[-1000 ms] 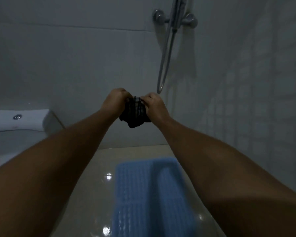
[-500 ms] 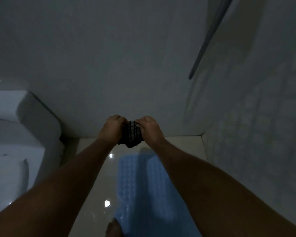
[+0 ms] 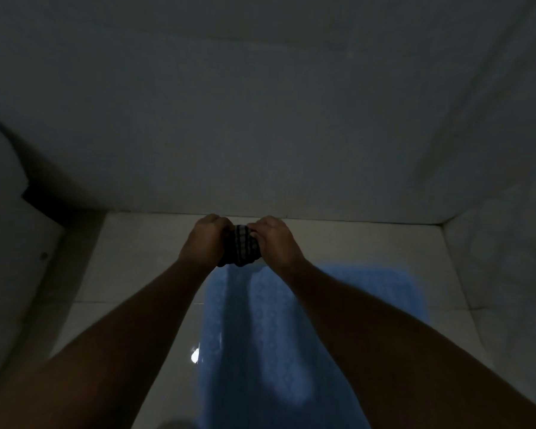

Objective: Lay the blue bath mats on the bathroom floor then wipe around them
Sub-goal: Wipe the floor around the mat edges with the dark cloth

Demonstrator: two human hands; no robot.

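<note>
We are standing in a dim home bathroom: glossy floor tiles are meeting tiled walls in a corner, and a blue mat is lying on them.

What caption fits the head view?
Both hands, left hand and right hand, grip a dark striped cloth above a blue textured bath mat.

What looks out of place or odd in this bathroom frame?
Nothing stands out. The blue mat lies flat on the floor, and both hands, left and right, grip a dark striped cloth above it.
</note>
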